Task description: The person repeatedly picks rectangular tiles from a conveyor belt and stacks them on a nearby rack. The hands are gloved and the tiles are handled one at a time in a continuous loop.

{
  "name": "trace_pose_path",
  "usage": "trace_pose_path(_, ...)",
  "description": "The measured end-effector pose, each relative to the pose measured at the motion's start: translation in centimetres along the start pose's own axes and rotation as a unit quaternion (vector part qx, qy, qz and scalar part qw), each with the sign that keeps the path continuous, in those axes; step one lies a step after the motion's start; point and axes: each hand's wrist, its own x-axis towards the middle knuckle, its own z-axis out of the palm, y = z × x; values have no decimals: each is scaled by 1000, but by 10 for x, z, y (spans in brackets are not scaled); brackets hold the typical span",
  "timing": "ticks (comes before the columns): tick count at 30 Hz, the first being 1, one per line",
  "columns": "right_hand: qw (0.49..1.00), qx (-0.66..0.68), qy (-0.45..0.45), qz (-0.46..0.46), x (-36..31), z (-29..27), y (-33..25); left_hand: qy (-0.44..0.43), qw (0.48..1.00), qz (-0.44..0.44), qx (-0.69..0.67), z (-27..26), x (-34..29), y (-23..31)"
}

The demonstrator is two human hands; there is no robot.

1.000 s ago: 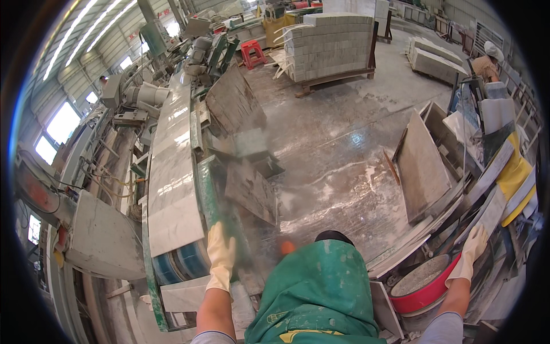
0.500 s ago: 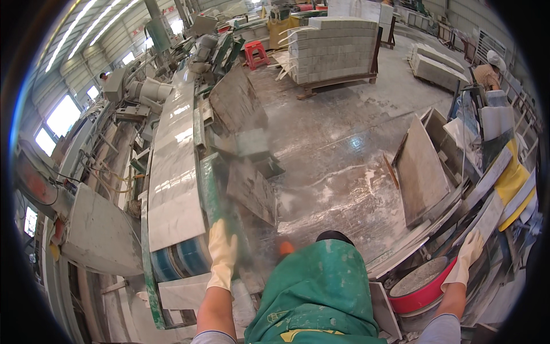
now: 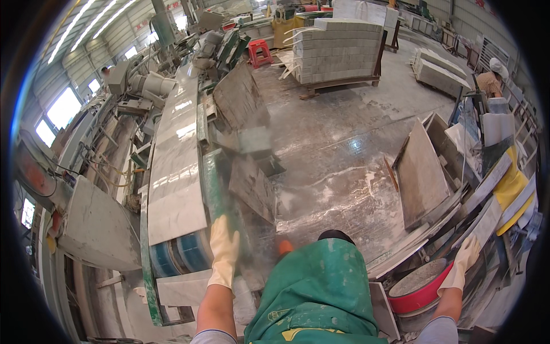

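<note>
My left hand, in a pale yellow rubber glove, lies with fingers stretched out on the green side rail of a roller conveyor. Polished pale stone slabs lie along the conveyor beside it, and blue rollers show at its near end. Out to the right, my right hand wears a matching glove. Its fingers extend along a pale stone strip, above a round red-rimmed tub with grey contents. Whether the right hand touches the strip is hard to see. Neither hand visibly holds anything.
Stone boards lean at the conveyor's right side and at right. Ahead stand a pallet of stacked pale blocks and a red stool. The floor looks wet. Another person is at far right.
The view has shifted slightly. My right hand sits a little lower and further left in it. My left hand stays on the rail.
</note>
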Motion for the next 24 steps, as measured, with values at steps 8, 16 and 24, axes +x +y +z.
trace_pose_path(8, 1000, 20, -5, -6, -7, -5, -1, -1, 1000, -4, -1, -1, 1, 1)
trace_pose_path(16, 999, 22, 30, -20, -12, 3, 2, -6, 1000, -3, -6, 2, 0, -3)
trace_pose_path(24, 998, 26, 45, -38, -20, 3, 4, 13, 1000, 8, -6, 5, 0, -4)
